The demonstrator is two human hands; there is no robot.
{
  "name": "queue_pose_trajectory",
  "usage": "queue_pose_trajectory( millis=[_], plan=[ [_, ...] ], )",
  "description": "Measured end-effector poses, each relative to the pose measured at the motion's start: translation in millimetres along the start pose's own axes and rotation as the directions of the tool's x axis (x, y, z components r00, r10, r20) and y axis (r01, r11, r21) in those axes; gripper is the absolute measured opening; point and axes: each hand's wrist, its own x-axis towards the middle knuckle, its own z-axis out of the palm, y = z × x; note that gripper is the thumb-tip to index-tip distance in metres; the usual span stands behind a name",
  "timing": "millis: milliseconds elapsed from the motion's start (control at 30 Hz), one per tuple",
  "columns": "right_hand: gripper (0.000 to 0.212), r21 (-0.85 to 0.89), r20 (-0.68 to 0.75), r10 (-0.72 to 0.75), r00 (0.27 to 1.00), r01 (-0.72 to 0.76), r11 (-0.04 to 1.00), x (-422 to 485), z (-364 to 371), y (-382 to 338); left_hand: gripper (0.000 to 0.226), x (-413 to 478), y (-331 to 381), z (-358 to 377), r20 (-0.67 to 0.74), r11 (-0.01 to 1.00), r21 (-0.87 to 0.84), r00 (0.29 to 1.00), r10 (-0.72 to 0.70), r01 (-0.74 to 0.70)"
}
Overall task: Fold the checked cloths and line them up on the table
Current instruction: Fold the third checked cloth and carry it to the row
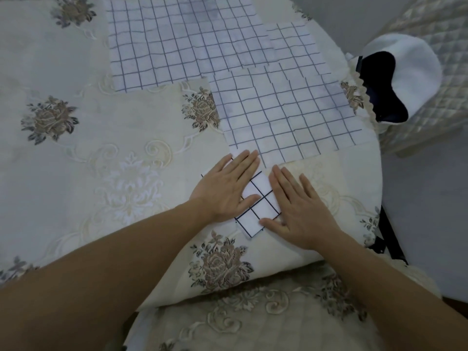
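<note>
Step in hand: pressing flat a finished fold. A small folded white cloth with a dark blue check (256, 198) lies near the table's edge closest to the person. The left hand (228, 188) and right hand (301, 211) are both laid flat on it, fingers straight, grasping nothing.

Judged next: lift the palms, put this packet where a row can begin, then reach to 12 o'clock for the nearest spread white checked cloth (283, 110). A larger unfolded checked cloth (177, 41) lies beyond it at 11 o'clock, and a third checked piece (296, 39) at 1 o'clock, partly overlapped.

Surface: round table under a cream embroidered tablecloth with brown roses (88, 148), wrinkled at 6 o'clock. Room: quilted beige chair (445, 26) at 2 o'clock with a white-and-dark fabric item (410, 64) on it; pale grey floor (430, 198) at 3 o'clock.
</note>
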Motion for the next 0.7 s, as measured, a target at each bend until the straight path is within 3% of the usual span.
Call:
queue_pose_trajectory(
  millis=[67, 200, 367, 467, 700],
  plan=[
    [0.104, 0.022, -0.017, 0.05, 0.999, -0.049, 0.999, -2, -7, -9, 0.078, -1, 0, -1, 0.0, 1.0, -0.011, 1.0, -0.005, 0.005],
    [0.097, 0.176, -0.229, 0.177, 0.957, -0.138, 0.975, 17, -17, -61, 0.075, -1, 0, 1, -0.009, 1.0, -0.025, 1.0, 0.003, -0.003],
    [0.07, 0.453, -0.229, 0.513, 0.827, -0.376, 0.808, 43, -2, -101, 0.066, -1, -2, 1, 0.001, 0.999, -0.028, 1.0, 0.019, -0.019],
    [0.068, 0.384, -0.221, 0.557, 0.801, -0.454, 0.804, 28, 16, -100, 0.067, 1, -2, 4, -0.003, 1.0, -0.003, 1.0, 0.005, -0.005],
    [0.084, 0.232, -0.117, 0.473, 0.873, -0.439, 0.868, -1, 16, -92, 0.067, 1, -4, 5, -0.024, 0.999, -0.031, 1.0, 0.011, -0.012]
  ],
)
